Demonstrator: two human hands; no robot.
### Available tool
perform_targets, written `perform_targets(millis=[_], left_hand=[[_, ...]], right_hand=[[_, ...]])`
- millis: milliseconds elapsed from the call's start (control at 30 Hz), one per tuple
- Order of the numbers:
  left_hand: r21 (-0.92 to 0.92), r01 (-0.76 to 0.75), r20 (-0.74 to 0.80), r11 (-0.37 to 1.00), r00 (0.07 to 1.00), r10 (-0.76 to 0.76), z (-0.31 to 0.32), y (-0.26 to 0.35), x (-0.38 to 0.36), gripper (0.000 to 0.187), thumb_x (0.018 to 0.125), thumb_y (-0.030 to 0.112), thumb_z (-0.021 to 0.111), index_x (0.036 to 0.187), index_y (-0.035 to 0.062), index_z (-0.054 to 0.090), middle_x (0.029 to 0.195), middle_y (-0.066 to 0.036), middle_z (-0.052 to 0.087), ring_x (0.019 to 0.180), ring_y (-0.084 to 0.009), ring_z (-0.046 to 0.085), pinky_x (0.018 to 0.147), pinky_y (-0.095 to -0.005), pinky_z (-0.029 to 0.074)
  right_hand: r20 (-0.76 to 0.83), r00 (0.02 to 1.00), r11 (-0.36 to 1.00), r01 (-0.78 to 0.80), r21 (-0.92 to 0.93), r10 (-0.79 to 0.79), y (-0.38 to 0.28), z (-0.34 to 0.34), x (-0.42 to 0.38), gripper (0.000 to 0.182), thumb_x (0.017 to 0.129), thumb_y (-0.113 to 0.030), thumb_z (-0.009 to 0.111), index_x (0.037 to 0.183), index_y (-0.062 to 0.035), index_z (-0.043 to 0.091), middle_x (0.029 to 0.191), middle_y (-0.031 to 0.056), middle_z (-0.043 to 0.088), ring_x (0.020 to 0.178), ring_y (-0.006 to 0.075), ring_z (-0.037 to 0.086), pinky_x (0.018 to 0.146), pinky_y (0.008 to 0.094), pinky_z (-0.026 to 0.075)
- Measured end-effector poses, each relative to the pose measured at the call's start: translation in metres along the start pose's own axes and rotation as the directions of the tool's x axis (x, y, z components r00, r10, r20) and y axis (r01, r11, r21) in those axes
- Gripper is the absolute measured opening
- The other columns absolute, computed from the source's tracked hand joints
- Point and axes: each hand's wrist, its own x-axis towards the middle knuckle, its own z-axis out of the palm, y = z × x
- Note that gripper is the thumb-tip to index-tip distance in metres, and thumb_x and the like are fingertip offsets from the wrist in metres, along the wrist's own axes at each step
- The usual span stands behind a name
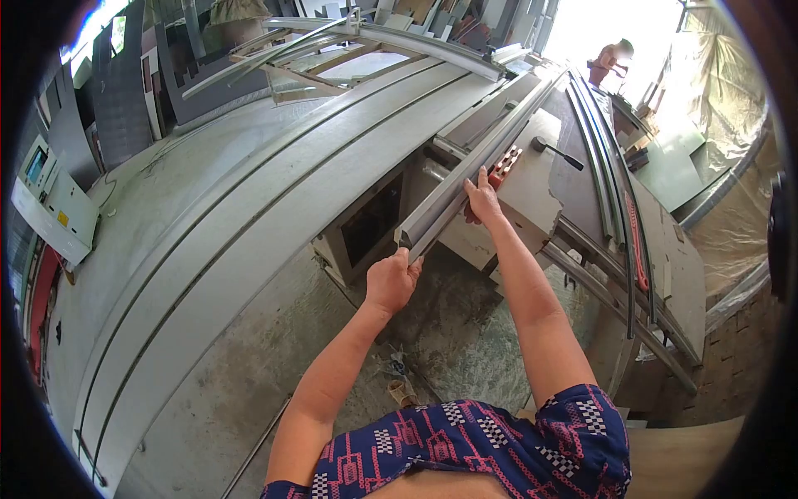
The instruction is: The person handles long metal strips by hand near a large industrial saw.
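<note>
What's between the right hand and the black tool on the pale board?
An orange-red slotted block beside the right hand, then a short bare stretch of the pale board before the black tool. Head view.

Harsh daylight floods through the opening (652, 25) at upper right, blown out to white; the concrete floor (465, 333) is dimmer. Wide-angle distortion bows the long panels (241, 224), and black vignetting rounds the corners. The distant person (611, 62) looks hazy, face blurred.
</note>
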Motion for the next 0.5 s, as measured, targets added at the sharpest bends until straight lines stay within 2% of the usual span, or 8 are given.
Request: perform_targets(millis=[133, 367, 467, 500], left_hand=[[0.01, 0.017, 0.012, 1.0, 1.0, -0.017, 0.005, 0.002, 0.007, 0.035, 0.089, 0.034, 0.054, 0.076, 0.0018, 0.049, 0.062, -0.021, 0.057, 0.064, -0.0406, 0.059, 0.056, -0.0478, 0.045], [0.096, 0.038, 0.058, 0.995, 0.997, -0.044, 0.001, 0.006, 0.012, 0.039, 0.089, 0.038, 0.052, 0.076, 0.0022, 0.052, 0.064, -0.021, 0.06, 0.067, -0.0396, 0.06, 0.059, -0.0479, 0.046], [0.12, 0.044, 0.082, 0.992, 0.995, -0.054, -0.001, 0.009, 0.015, 0.042, 0.089, 0.042, 0.051, 0.074, 0.0023, 0.053, 0.065, -0.021, 0.06, 0.068, -0.0394, 0.061, 0.061, -0.0481, 0.047], [0.131, 0.034, 0.082, 0.991, 0.996, -0.045, -0.001, 0.009, 0.016, 0.043, 0.089, 0.042, 0.051, 0.073, 0.0024, 0.054, 0.065, -0.021, 0.06, 0.068, -0.0393, 0.061, 0.061, -0.0479, 0.047]], right_hand=[[0.028, 0.999, 0.999, -0.034, 0.0, 0.034, -0.02, -0.013, -0.008, 0.073, 0.09, -0.038, 0.046, 0.146, -0.0115, 0.008, 0.101, 0.0248, 0.061, 0.049, 0.0269, 0.061, 0.04, 0.0366, 0.047], [0.026, 0.997, 0.987, -0.076, 0.142, 0.073, -0.025, -0.011, -0.009, 0.073, 0.09, -0.036, 0.045, 0.146, -0.0096, 0.007, 0.097, 0.0263, 0.061, 0.048, 0.0269, 0.061, 0.039, 0.0373, 0.047], [0.072, 0.992, 0.985, -0.114, 0.127, 0.105, -0.026, -0.014, -0.007, 0.072, 0.09, -0.034, 0.045, 0.146, -0.0093, 0.006, 0.099, 0.0266, 0.061, 0.049, 0.0278, 0.061, 0.039, 0.0375, 0.047], [0.03, 0.996, 0.992, -0.087, 0.087, 0.085, -0.022, -0.012, -0.002, 0.072, 0.09, -0.034, 0.045, 0.146, -0.0096, 0.006, 0.1, 0.0266, 0.06, 0.049, 0.0279, 0.061, 0.039, 0.0376, 0.047]])
